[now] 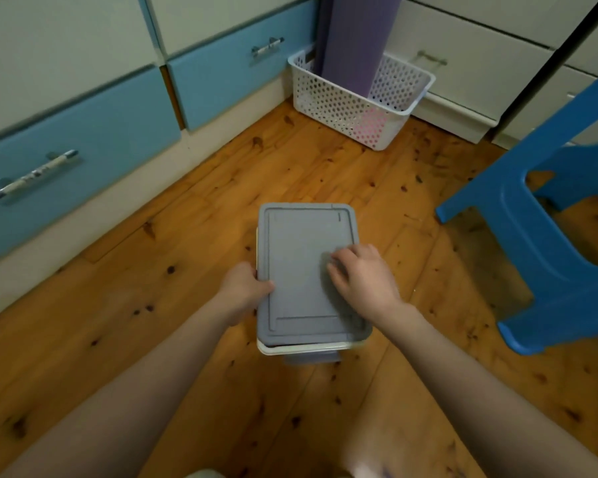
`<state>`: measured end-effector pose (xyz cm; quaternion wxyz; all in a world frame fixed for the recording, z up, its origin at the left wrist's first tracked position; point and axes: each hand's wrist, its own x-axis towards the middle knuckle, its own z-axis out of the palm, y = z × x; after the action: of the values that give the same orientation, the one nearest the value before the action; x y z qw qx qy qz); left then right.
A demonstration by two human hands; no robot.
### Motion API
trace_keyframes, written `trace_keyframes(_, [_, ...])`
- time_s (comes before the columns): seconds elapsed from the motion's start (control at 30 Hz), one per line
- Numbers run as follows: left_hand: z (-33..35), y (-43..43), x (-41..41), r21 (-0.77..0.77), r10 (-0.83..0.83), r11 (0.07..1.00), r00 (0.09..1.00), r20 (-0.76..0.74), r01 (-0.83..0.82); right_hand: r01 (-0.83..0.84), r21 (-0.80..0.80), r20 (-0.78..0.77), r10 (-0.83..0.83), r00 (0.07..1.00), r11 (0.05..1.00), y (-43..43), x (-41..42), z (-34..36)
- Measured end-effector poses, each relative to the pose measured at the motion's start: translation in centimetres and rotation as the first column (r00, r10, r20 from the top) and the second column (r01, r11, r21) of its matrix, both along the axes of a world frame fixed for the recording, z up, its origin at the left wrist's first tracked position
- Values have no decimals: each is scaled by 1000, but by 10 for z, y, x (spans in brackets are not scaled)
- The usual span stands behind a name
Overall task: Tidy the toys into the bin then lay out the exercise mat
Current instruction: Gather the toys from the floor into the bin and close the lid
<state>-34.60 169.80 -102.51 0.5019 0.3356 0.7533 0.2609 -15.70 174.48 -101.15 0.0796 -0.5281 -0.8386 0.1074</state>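
While bare floor [194,215] is left around the bin [311,347], its lid [301,257] is edge-gripped by the left hand [244,291] and touched by the relaxed right hand [365,279]; the mat [354,39] is stood beyond both.

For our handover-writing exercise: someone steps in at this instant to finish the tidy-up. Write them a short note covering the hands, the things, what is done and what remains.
Left hand grips the left edge of the grey lid; right hand rests on top of it.
The lid lies on the white bin on the wooden floor; no loose toys in view.
The purple exercise mat stands rolled in the white basket by the cabinets.
To do: seat the lid, then fetch and unroll the mat.
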Motion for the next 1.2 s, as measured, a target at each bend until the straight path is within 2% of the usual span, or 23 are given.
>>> trace_keyframes(0.07, [0, -2, 1, -20, 2, 1000, 1000, 8, -2, -62, -8, -11, 62, 998, 998, 4, -21, 0])
trace_keyframes(0.23, [2, 1, -1, -74, 104, 992, 992, 66, -99, -182, -268, 155, 228, 961, 946, 11, -42, -21])
trace_keyframes(0.4, [1, 7, -3, -132, 211, 973, 959, 188, -188, -189, -270, 105, 224, 969, 944, 12, -41, -35])
trace_keyframes(0.57, [-1, 13, -5, -179, 192, 971, 964, 184, -160, -108, -235, -50, 99, 994, 966, 11, -54, -36])
trace_keyframes(0.67, [-3, 6, 10, -228, 235, 957, 937, 257, -178, 16, -165, -156, -42, 987, 986, 12, -59, -38])
trace_keyframes(0.77, [-12, -8, 45, -283, 301, 939, 867, 396, -197, 111, -142, -167, -135, 977, 984, 13, -55, -39])
trace_keyframes(0.9, [-23, -26, 102, -407, 359, 905, 739, 570, -125, 183, -104, -277, -205, 939, 978, 6, -36, -40])
trace_keyframes(0.97, [-21, -30, 115, -423, 322, 905, 709, 628, -36, 235, -68, -207, -244, 947, 970, -1, -25, -43])
trace_keyframes(1.03, [-23, -28, 107, -393, 153, 910, 776, 611, 130, 244, -40, -49, -245, 968, 969, -3, -16, -49])
trace_keyframes(1.1, [-27, -21, 82, -389, -29, 886, 869, 495, 251, 207, -47, 32, -206, 978, 977, -1, -12, -51])
trace_keyframes(1.17, [-32, -10, 50, -389, -30, 909, 955, 295, 149, 189, -58, 38, -187, 982, 980, 1, -11, -52])
trace_keyframes(1.2, [-33, -4, 36, -350, 39, 936, 979, 202, 35, 187, -56, 34, -186, 982, 981, 1, -11, -52])
